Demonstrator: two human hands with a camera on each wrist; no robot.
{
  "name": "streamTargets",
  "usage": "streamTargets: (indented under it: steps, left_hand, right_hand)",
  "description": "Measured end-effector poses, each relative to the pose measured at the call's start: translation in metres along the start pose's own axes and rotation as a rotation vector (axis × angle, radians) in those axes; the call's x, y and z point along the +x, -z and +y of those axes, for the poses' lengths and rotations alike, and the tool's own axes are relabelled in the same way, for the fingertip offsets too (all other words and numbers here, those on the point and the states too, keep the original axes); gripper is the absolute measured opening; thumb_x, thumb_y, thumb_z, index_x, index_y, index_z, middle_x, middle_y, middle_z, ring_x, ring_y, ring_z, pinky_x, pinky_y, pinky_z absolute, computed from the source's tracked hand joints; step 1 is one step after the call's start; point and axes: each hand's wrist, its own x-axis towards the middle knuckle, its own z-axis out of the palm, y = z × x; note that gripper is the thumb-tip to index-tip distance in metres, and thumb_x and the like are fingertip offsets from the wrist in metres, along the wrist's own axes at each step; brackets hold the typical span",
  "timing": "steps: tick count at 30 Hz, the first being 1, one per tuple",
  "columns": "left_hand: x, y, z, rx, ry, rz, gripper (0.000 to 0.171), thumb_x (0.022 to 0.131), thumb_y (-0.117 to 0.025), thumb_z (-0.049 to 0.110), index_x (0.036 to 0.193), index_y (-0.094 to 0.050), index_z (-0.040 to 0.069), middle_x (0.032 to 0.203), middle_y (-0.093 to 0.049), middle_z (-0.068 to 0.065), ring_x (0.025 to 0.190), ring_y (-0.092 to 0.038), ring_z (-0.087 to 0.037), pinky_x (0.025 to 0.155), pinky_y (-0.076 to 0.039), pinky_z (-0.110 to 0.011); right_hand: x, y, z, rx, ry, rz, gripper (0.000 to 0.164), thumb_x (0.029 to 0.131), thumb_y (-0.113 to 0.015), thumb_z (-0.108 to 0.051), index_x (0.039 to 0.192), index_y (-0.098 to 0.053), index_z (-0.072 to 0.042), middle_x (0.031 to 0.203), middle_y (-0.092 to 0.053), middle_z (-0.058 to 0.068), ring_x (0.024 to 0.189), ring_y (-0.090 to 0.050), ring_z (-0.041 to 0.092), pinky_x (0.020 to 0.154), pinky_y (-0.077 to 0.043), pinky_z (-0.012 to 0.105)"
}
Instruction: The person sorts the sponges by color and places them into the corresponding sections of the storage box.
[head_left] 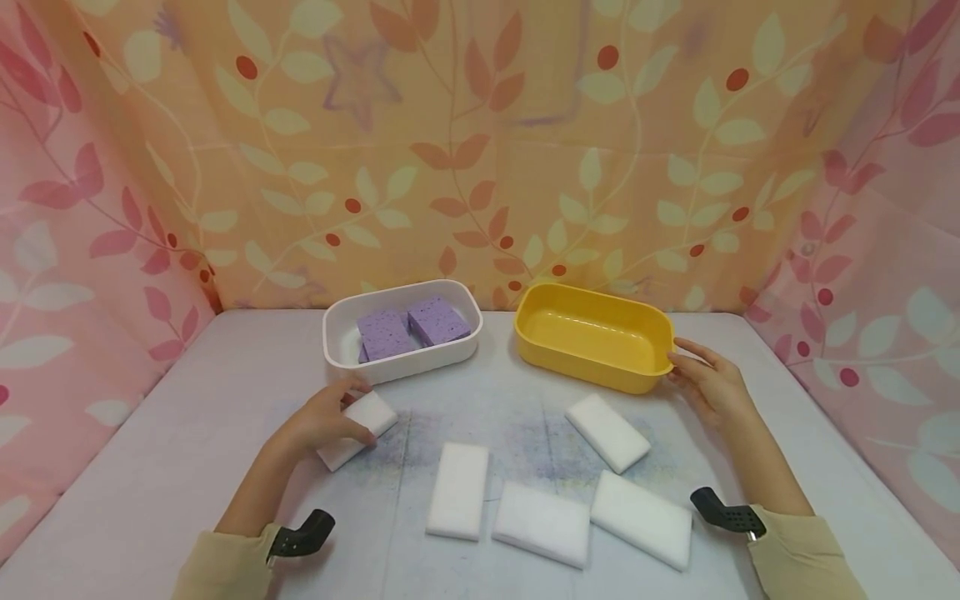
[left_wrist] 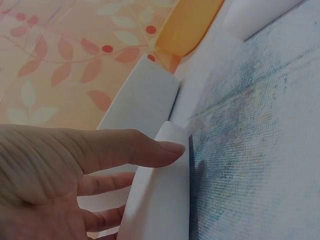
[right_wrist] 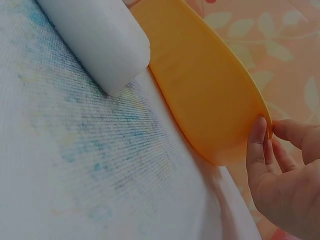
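Note:
My left hand (head_left: 318,423) holds a white sponge block (head_left: 372,410) across its edges, just in front of the white tray (head_left: 405,364). In the left wrist view the thumb lies on one long edge of the block, with fingers behind it. Two purple sponges (head_left: 385,335) show on top inside the white tray. At the right, my right hand (head_left: 716,390) pinches the rim of the yellow tray (head_left: 581,363) at its right end. Seen from the right wrist, thumb and fingers lie on both sides of that rim (right_wrist: 250,82). The yellow tray's visible floor is bare.
More white sponge blocks lie flat in front of the trays: one (head_left: 607,433) near the yellow tray, others (head_left: 459,492) (head_left: 542,523) closer to me, and another (head_left: 642,520) at right. A patterned curtain (head_left: 480,150) stands behind the table (head_left: 187,467) and along both sides.

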Motion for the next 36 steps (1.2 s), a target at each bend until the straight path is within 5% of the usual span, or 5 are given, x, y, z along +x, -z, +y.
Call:
streamTargets:
  steps: [17, 36]
  left_hand:
    - [-0.001, -0.002, 0.009, 0.009, -0.06, -0.003, 0.075, 0.077, -0.089, 0.006, 0.142, -0.054, -0.007, 0.135, -0.056, -0.034, 0.121, -0.056, -0.048, 0.088, -0.056, -0.048]
    - [0.0, -0.01, 0.018, 0.075, -0.164, 0.003, 0.068, 0.08, -0.091, 0.015, 0.137, -0.059, -0.005, 0.13, -0.063, -0.027, 0.107, -0.062, -0.037, 0.091, -0.055, -0.05]
  right_hand:
    - [-0.001, 0.001, -0.002, 0.097, -0.028, -0.044, 0.028, 0.104, -0.062, 0.0, 0.1, -0.08, -0.021, 0.087, -0.075, 0.002, 0.071, -0.068, 0.013, 0.071, -0.062, 0.021]
    - [-0.001, -0.002, -0.003, 0.063, -0.004, -0.046, 0.031, 0.105, -0.059, 0.001, 0.097, -0.079, -0.022, 0.086, -0.074, 0.002, 0.07, -0.069, 0.014, 0.07, -0.063, 0.022]
